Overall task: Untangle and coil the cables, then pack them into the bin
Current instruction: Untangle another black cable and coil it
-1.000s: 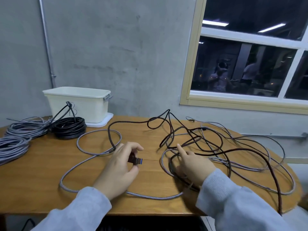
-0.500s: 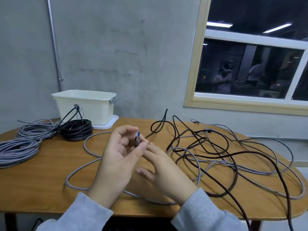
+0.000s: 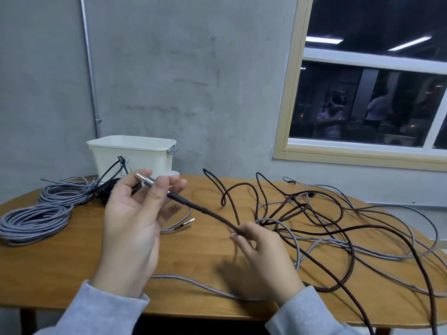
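Note:
My left hand (image 3: 131, 221) is raised above the table and pinches the silver plug end of a dark brown braided cable (image 3: 205, 211). From the plug this cable runs down to the right into my right hand (image 3: 263, 257), which pinches it a short way along. Beyond that hand the brown cable joins a loose tangle (image 3: 314, 213) with a grey braided cable (image 3: 297, 252) on the right half of the table. The cream bin (image 3: 133, 155) stands at the back left.
Two grey coiled bundles (image 3: 36, 221) and a black coil (image 3: 108, 187), partly hidden by my left hand, lie at the left on the wooden table (image 3: 60, 274). A loose grey cable end (image 3: 186, 223) lies mid-table. Wall and window stand behind.
My left hand lifted the plug from the table to chest height. My right hand left the tangle, came to the plug, then slid down the brown cable to the right.

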A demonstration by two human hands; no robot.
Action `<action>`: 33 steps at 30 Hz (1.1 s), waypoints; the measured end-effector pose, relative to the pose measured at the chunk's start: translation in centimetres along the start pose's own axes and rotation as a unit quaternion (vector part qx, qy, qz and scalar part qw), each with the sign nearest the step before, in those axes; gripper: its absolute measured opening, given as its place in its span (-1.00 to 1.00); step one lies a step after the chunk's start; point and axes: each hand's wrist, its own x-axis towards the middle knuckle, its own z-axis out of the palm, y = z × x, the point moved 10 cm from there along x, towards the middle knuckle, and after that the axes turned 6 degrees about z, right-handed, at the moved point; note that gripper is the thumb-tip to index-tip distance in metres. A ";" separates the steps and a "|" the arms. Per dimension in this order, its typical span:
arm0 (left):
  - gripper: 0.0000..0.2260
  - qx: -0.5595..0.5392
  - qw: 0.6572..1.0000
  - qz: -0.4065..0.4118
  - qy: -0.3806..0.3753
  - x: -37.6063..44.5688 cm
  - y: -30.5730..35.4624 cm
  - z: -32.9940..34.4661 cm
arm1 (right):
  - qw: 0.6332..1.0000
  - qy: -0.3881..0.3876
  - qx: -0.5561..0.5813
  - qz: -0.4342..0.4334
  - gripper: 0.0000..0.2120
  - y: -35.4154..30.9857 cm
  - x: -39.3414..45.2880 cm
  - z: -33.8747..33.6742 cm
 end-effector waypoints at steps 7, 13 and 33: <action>-0.88 0.310 0.950 -0.022 -0.019 -0.2 -2.7 -3.1 | 0.985 0.147 0.089 -0.003 -0.80 1.2 -1.2 -5.1; -0.86 0.490 0.854 0.054 -0.168 -1.3 -2.9 -0.8 | 0.986 0.146 0.062 -0.049 -0.80 -1.5 -2.2 -7.1; -0.77 -0.178 0.955 -0.132 0.194 -2.5 -5.0 -2.4 | 0.997 -0.031 0.063 -0.017 -0.87 -1.0 -2.3 -3.1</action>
